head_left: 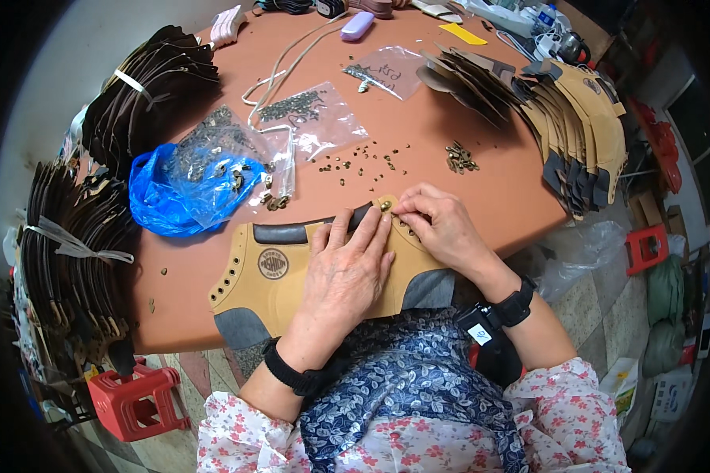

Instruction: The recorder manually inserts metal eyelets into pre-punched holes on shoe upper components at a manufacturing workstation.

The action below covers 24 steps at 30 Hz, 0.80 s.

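A tan shoe upper [284,296] with dark grey patches, a dark padded collar and a row of eyelet holes lies at the table's front edge. My left hand [343,272] rests flat on it, fingers stretched toward a brass-coloured metal fitting [386,206] at its far corner. Just right of that fitting, my right hand [442,229] has thumb and forefinger pinched together by the upper's edge. What lies between those fingertips is too small to make out. Loose brass-coloured fittings [461,158] form a small pile beyond my right hand, with several more scattered to its left.
Bundled dark uppers [71,252] are stacked at the left, and tan uppers [576,118] at the right. A blue plastic bag [162,209] and clear bags of fittings [315,118] lie across the orange table [513,189]. Red stools [138,398] stand below.
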Available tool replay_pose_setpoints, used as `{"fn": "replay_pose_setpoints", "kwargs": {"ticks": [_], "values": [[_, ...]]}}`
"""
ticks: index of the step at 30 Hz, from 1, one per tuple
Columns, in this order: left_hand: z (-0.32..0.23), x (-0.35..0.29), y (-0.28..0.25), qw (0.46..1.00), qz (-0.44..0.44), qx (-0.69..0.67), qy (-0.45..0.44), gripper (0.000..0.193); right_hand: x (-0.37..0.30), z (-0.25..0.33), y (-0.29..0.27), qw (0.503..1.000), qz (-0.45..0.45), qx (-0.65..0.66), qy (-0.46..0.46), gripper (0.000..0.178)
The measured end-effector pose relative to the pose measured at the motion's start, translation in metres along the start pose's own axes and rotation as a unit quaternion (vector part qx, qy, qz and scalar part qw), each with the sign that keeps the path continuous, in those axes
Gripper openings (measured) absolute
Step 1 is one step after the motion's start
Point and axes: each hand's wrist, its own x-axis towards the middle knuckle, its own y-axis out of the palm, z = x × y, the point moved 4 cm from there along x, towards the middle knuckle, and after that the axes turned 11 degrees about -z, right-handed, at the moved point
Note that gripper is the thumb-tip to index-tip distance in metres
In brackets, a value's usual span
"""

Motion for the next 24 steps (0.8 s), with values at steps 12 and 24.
{"fn": "replay_pose_setpoints", "kwargs": {"ticks": [12, 24], "values": [[0.0, -0.001, -0.002, 1.0, -0.009, 0.008, 0.0, 0.047, 0.037, -0.018, -0.026, 0.997, -0.006, -0.062, 0.04, 0.013], [0.0, -0.002, 0.0, 1.0, 0.001, 0.0, -0.007, 0.047, 0.08, -0.025, 0.005, 0.981, 0.025, -0.182, -0.054, 0.015]]}}
